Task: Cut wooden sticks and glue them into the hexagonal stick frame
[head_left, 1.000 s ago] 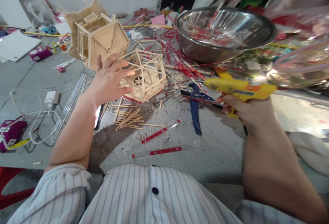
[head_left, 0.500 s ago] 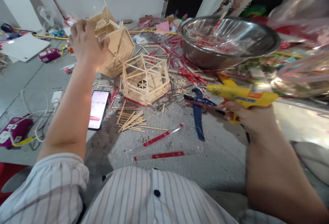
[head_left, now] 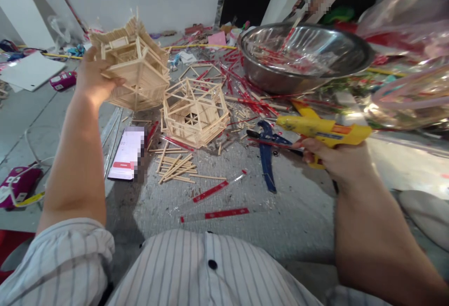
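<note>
My left hand point(head_left: 96, 79) is closed around the left side of a larger wooden-stick structure point(head_left: 143, 74), which is tilted toward me. Just to its right sits a smaller six-sided stick frame point(head_left: 196, 114), with an open lattice on top. My right hand point(head_left: 326, 154) grips a yellow glue gun point(head_left: 322, 128), its nozzle pointing left. Below the nozzle lies a blue-handled cutting tool point(head_left: 267, 156). A loose pile of thin wooden sticks point(head_left: 177, 168) rests in front of the smaller frame.
A steel bowl point(head_left: 305, 58) holding red-and-clear wrappers stands at the back right. Red wrapper strips point(head_left: 226, 213) lie near my body. A phone point(head_left: 128, 151) lies left of the sticks. Purple blocks point(head_left: 19, 184) and white cords are at the left; clear plastic bags point(head_left: 403, 20) crowd the right.
My left hand has moved down and left, and the larger stick structure has shifted left and turned with it. The phone has shifted and turned slightly. My right hand keeps holding the glue gun.
</note>
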`<state>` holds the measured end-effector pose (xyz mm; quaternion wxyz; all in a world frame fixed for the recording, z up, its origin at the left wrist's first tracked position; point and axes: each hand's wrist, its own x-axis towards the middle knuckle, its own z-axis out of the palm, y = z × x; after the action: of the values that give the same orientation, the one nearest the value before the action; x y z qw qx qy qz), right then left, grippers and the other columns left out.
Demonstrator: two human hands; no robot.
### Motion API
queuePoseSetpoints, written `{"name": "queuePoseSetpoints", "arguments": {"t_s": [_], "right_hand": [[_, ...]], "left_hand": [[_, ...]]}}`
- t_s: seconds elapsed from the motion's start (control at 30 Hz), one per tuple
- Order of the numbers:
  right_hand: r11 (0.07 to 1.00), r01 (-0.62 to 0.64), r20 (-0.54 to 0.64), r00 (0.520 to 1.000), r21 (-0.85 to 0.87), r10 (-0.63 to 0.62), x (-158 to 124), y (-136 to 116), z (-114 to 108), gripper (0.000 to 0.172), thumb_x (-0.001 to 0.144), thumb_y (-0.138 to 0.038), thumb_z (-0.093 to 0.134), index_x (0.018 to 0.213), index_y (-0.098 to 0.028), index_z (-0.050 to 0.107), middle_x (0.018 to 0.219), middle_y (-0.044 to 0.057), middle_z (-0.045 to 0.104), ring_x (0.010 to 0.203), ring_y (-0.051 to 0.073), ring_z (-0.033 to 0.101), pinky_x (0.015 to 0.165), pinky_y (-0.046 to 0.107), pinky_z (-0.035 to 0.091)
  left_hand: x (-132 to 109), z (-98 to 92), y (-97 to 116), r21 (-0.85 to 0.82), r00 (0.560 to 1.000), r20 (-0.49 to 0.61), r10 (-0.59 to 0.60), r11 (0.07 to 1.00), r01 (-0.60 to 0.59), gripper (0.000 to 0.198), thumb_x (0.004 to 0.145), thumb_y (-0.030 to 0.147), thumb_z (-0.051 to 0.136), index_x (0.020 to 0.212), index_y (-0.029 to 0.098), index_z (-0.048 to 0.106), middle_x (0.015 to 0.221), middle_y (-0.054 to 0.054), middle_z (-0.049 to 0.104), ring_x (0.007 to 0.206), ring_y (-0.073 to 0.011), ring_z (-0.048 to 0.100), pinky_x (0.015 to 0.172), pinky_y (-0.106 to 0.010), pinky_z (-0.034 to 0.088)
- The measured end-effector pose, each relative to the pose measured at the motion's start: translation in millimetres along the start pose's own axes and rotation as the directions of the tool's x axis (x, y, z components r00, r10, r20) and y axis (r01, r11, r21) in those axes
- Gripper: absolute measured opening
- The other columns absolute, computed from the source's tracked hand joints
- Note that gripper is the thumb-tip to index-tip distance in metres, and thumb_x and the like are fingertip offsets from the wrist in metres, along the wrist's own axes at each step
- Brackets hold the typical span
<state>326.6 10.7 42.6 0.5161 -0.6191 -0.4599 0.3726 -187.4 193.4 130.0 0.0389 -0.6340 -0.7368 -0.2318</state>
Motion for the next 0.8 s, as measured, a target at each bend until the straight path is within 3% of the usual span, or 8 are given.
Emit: {"name": "queuePoseSetpoints", "arguments": {"t_s": [0.17,0.37,0.6,0.8], "right_hand": [[1.000,0.005,-0.005,1.000,0.008,-0.005,-1,-1,1,0.034,0.045,-0.042,0.084,0.060,-0.018,0.065,0.053,-0.001,0.065,0.031,0.007,0.047,0.030,0.020,0.039],[1.000,0.005,0.008,1.000,0.010,-0.005,0,5,-2,0.034,0.047,-0.041,0.084,0.064,-0.018,0.066,0.054,-0.001,0.066,0.033,0.008,0.048,0.031,0.020,0.040],[0.999,0.005,-0.003,1.000,0.033,-0.005,-1,0,1,0.035,0.044,-0.041,0.085,0.060,-0.018,0.064,0.054,0.000,0.066,0.031,0.008,0.047,0.029,0.021,0.038],[1.000,0.004,-0.004,1.000,0.023,-0.004,-2,-2,2,0.029,0.047,-0.036,0.082,0.062,-0.018,0.065,0.054,-0.001,0.066,0.031,0.008,0.046,0.028,0.021,0.038]], "left_hand": [[-27,-24.8,-25,-0.064,0.979,-0.010,0.205,0.977,-0.205,0.087,0.041,0.099,0.042,0.084,0.026,0.065,0.136,0.007,0.055,0.115,-0.0234,0.047,0.108,-0.040,0.038],[-28,-30.5,-38,-0.005,0.976,0.026,0.216,0.976,-0.216,0.092,0.041,0.100,0.037,0.087,0.027,0.068,0.129,0.008,0.059,0.110,-0.0234,0.050,0.107,-0.040,0.038],[-27,-24.1,-24,0.034,0.990,0.016,0.141,0.989,-0.141,0.104,0.040,0.101,0.024,0.100,0.026,0.064,0.143,0.008,0.047,0.126,-0.0241,0.040,0.115,-0.037,0.028],[-4,-14.8,-6,0.082,0.994,-0.006,0.113,0.990,-0.112,0.113,0.029,0.102,0.012,0.098,0.027,0.060,0.137,0.008,0.049,0.117,-0.0207,0.039,0.112,-0.030,0.028]]}}
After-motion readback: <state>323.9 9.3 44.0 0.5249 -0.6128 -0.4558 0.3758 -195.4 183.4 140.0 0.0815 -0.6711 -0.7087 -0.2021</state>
